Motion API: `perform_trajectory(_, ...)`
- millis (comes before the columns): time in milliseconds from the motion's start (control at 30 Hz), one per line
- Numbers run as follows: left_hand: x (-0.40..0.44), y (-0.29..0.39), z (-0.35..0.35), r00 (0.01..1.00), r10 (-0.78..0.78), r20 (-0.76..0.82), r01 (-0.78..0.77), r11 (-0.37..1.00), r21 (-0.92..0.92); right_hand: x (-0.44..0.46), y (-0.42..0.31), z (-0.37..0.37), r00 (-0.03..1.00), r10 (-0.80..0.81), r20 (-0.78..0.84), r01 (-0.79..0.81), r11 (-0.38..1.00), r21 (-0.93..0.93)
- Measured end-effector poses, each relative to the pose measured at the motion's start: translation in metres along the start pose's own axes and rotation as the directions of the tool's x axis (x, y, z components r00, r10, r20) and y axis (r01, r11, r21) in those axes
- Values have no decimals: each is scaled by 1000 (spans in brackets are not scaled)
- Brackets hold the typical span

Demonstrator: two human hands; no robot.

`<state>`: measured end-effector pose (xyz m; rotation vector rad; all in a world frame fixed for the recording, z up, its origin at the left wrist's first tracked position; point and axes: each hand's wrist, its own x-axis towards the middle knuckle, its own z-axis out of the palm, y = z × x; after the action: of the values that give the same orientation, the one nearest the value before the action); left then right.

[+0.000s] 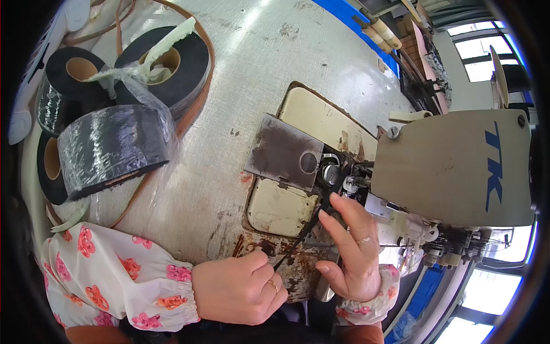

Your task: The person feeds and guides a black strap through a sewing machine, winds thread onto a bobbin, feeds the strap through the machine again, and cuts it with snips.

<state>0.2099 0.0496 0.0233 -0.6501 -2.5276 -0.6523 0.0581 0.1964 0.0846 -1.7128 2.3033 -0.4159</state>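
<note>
My left hand (pixel 240 288), a ring on one finger, is closed at the front edge of the sewing machine bed, gripping one end of a narrow black strip (pixel 306 229). From there the strip slants up and right toward the needle area. My right hand (pixel 352 249) has its fingers stretched and apart, with the fingertips beside or lightly on the strip; exact contact is unclear. A dark metal slide plate (pixel 283 150) lies just beyond, next to the exposed round bobbin case (pixel 330 174). The sewing machine head (pixel 452 169) stands right of my right hand.
Several rolls of black tape (pixel 112 146), partly wrapped in clear plastic, sit at the left on the metal tabletop (pixel 229 92). A brown strap (pixel 200 103) curves around them. Cream cover plates (pixel 281 206) lie in the rusty bed. Thread cones (pixel 385 34) and windows (pixel 478 49) are beyond.
</note>
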Motion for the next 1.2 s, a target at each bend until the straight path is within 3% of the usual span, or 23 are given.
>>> perform_trajectory(33, 0, 0, 2, 1000, 12, -18, -13, 999, -33, 4, 2, -2, 997, -2, 83, 4, 1000, -21)
perform_trajectory(133, -1, 2, 5, 999, 17, -30, -20, 995, -93, 5, 1, -7, 994, -13, 112, 27, 992, -125)
perform_trajectory(400, 0, 4, 5, 999, 34, -29, -38, 987, -157, 1, 8, -1, 998, -14, 63, 15, 1000, -20)
perform_trajectory(467, 4, 2, -3, 995, -64, -81, 57, 994, -94, 1, 8, 0, 999, -10, 48, 10, 1000, -6)
perform_trajectory(500, 6, -1, -9, 995, -57, -77, 49, 995, -92, 1, 10, 1, 999, -17, 33, 16, 1000, 9)
perform_trajectory(567, 10, -8, -19, 982, -186, -40, 189, 975, 119, 0, 11, 2, 1000, -18, 6, 18, 1000, 22)
perform_trajectory(733, 5, -26, -19, 966, -223, -130, 237, 966, 104, 3, 8, 11, 995, 2, -100, 13, 989, 146)
perform_trajectory(800, 15, -25, -21, 939, -276, -205, 278, 960, -19, -13, 11, 4, 969, 10, -248, 24, 991, 131)
perform_trajectory(833, 19, -23, -28, 924, -347, -161, 343, 938, -55, -21, 11, -1, 942, 26, -333, 64, 965, 256)
perform_trajectory(867, 23, -22, -29, 937, -309, -160, 306, 951, -44, -31, 11, -6, 908, 46, -417, 124, 920, 371)
perform_trajectory(900, 23, -24, -26, 893, -385, -232, 359, 922, -148, -43, 11, -4, 864, 136, -486, 143, 857, 495)
perform_trajectory(933, 26, -22, -23, 836, -465, -292, 401, 880, -255, -55, 7, -5, 847, 139, -513, 152, 862, 483)
perform_trajectory(967, 29, -19, -23, 795, -540, -276, 449, 830, -331, -65, 2, -5, 794, 347, -499, 147, 687, 712)
perform_trajectory(1000, 31, -16, -24, 808, -519, -279, 433, 844, -317, -72, -1, -5, 738, 530, -418, 175, 448, 877)
perform_trajectory(1067, 20, -26, -30, 797, -565, -215, 475, 805, -357, -62, -8, 0, 679, 586, -442, 158, 471, 868)
perform_trajectory(1167, 22, -23, -32, 804, -550, -224, 457, 814, -358, -64, -2, -5, 489, 640, -592, 257, 543, 800)
perform_trajectory(1200, 22, -23, -31, 794, -559, -239, 456, 808, -373, -64, -2, -7, 487, 637, -598, 262, 546, 796)
